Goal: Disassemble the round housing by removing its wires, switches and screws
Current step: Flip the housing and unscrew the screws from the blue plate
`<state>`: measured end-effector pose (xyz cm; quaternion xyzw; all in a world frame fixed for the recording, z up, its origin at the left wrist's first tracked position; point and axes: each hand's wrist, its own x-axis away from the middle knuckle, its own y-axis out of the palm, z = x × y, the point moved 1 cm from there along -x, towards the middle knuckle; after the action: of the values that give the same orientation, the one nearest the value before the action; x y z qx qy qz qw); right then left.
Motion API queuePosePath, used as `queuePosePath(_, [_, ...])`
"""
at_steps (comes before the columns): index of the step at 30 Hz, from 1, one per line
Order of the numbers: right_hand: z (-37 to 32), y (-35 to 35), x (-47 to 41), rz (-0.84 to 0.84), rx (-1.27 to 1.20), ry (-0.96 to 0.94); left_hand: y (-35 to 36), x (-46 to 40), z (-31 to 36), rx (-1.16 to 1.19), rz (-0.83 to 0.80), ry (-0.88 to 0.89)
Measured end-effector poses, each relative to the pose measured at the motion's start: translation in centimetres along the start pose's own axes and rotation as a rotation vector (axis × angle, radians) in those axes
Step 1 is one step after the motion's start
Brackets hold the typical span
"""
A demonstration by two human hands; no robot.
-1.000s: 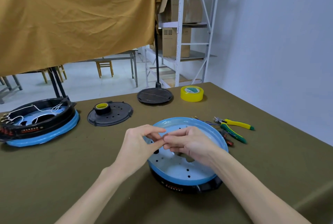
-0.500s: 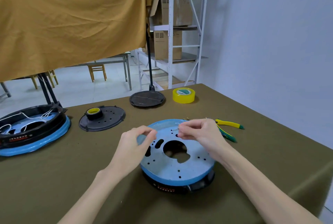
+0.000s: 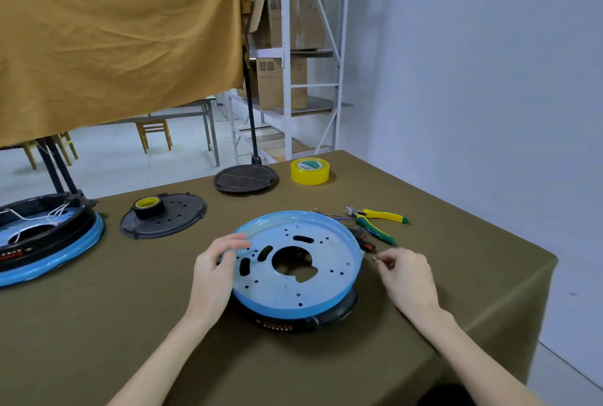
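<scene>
My round housing (image 3: 295, 270) lies flat near the table's (image 3: 98, 324) front right edge, blue perforated plate up over a black base; a small screw (image 3: 375, 259) sits pinched just beside its right rim.

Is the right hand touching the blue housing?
Apart. The head view shows olive tablecloth between the right hand and the housing rim; the fingertips pinch a small part, probably a screw.

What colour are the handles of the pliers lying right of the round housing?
Yellow with green tips on the pliers, beside the round housing; seen in the head view.
</scene>
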<state>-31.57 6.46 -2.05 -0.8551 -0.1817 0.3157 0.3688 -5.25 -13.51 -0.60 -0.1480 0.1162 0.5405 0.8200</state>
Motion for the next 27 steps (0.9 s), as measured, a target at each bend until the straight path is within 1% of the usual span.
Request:
queuePosePath(4, [-0.1, 0.0, -0.4, -0.054, -0.043, -0.007, 0.1, 0.6, -0.2, -0.012, -0.001, 0.023])
queuePosePath(8, [0.8, -0.4, -0.9, 0.036, -0.195, 0.105, 0.1, 0.6, -0.4, -0.018, 0.001, 0.043])
queuePosePath(10, [1.4, -0.8, -1.4, 0.035, -0.186, 0.153, 0.1, 0.6, -0.5, -0.020, -0.006, 0.053])
queuePosePath(16, [1.6, -1.0, -2.5, 0.001, -0.036, 0.171, 0.0, 0.6, -0.7, -0.030, -0.005, 0.055])
queuePosePath(18, [1.9, -0.9, -2.6, 0.012, -0.047, 0.221, 0.0, 0.8, -0.7, -0.024, 0.002, 0.046])
queuePosePath(19, [2.1, -0.7, -2.7, 0.023, -0.056, 0.246, 0.1, 1.0, -0.7, -0.016, 0.012, 0.037])
queuePosePath(21, [2.5, -0.5, -2.7, 0.039, -0.074, 0.285, 0.3, 1.5, -0.8, 0.004, 0.084, 0.002])
queuePosePath(23, [2.7, -0.5, -2.6, 0.049, -0.104, 0.296, 0.4, 1.8, -0.9, 0.041, 0.143, -0.079])
queuePosePath(25, [2.4, -0.9, -2.1, 0.091, -0.154, 0.259, 0.4, 2.0, -1.0, 0.074, 0.127, -0.193])
queuePosePath(27, [1.1, -1.2, -1.2, 0.170, -0.245, 0.139, 0.2, 1.8, -1.0, 0.072, 0.076, -0.251])
